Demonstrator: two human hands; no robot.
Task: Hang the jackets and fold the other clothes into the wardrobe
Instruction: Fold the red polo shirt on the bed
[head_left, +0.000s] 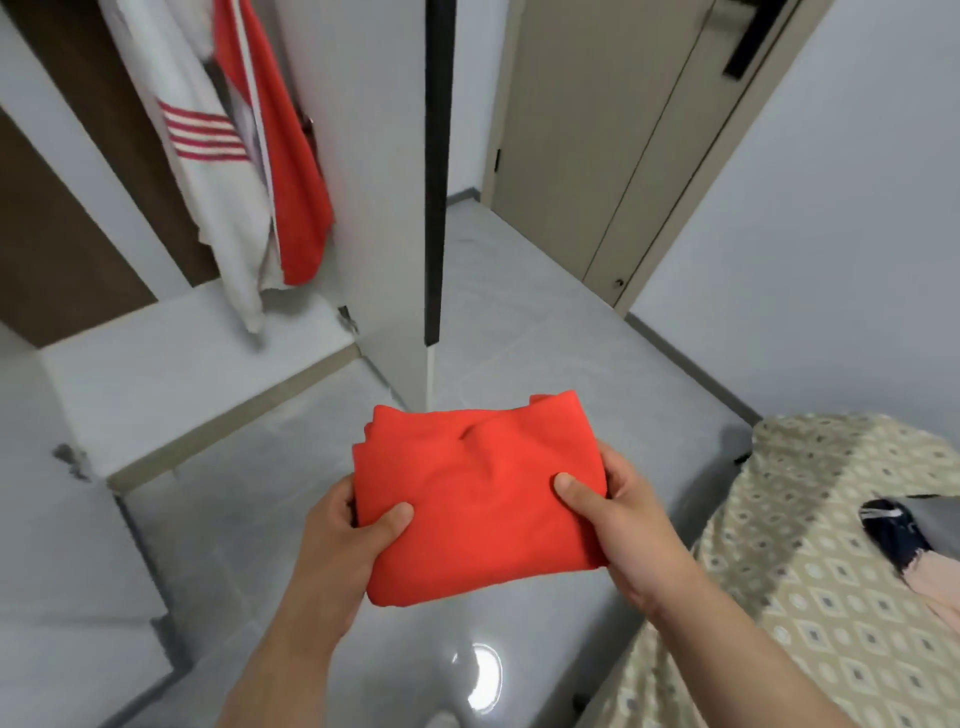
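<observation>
The left hand (345, 540) and right hand (618, 512) are reaching out low in front of the person, each gripping a near corner of the folded red garment (478, 499) (thumbs pressing on top, fingers curling out of sight beneath). The garment is sitting between the hands, held above the grey floor (519, 312), just short of the open wardrobe door (384, 208). Inside the wardrobe (171, 395), a white striped jacket (208, 171) and a red jacket (291, 171) are hanging side by side. More clothes (891, 530) are lying on the patterned bed (810, 571) at right.
</observation>
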